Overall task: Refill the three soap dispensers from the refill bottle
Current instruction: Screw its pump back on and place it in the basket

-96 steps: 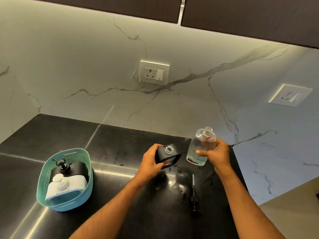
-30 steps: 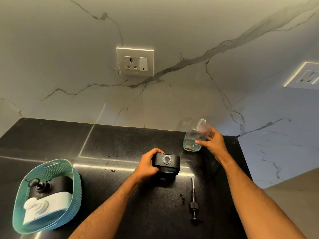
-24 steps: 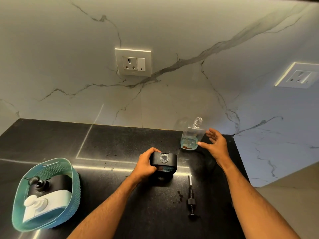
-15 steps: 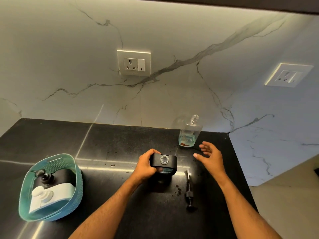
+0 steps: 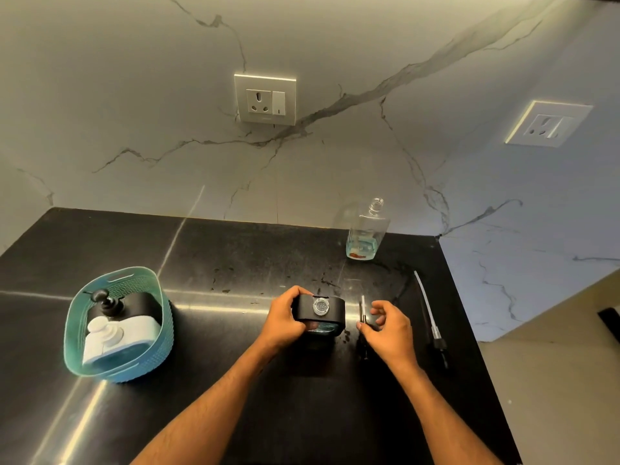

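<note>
A white marble wall (image 5: 134,112) with grey veins is seen at the far side, lit softly from above. A socket (image 5: 265,99) with a switch is set into it near the middle. At the right, a second marble wall (image 5: 536,213) meets the first in a corner, and another socket (image 5: 548,124) is mounted on it. A dark strip is glimpsed at the top right edge. The black stone desk (image 5: 235,256) is crossed by pale joint lines and bright reflections. A beige floor (image 5: 553,380) is seen at the near right, with a small dark object (image 5: 609,318) at the edge.
</note>
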`<action>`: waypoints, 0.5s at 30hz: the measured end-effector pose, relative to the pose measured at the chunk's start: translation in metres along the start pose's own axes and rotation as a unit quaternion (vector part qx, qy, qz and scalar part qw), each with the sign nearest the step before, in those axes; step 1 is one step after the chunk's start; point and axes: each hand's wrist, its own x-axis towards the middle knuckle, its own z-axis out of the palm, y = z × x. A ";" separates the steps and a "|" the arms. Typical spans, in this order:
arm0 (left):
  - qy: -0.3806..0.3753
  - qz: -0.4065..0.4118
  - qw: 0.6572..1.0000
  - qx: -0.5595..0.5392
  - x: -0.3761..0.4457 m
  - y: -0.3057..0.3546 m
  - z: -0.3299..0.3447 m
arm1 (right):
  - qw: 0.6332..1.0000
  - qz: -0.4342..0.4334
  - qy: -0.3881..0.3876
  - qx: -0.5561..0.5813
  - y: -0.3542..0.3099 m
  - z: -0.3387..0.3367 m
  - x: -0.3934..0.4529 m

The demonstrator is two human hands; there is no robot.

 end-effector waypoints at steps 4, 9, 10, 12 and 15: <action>-0.001 -0.001 1.000 0.003 -0.009 -0.001 0.002 | 0.998 0.015 -0.002 -0.059 0.000 0.004 -0.021; -0.001 -0.003 1.000 0.010 -0.015 -0.004 0.003 | 0.994 0.027 0.009 -0.108 0.000 0.010 -0.032; 0.000 -0.002 1.000 0.011 -0.016 -0.004 0.003 | 0.993 0.030 0.009 -0.114 -0.001 0.010 -0.032; -0.002 -0.002 1.000 0.012 -0.016 -0.005 0.002 | 0.992 0.039 0.007 -0.122 -0.003 0.010 -0.033; -0.006 -0.005 1.000 0.011 -0.016 -0.005 0.002 | 0.992 0.039 0.009 -0.123 -0.005 0.009 -0.033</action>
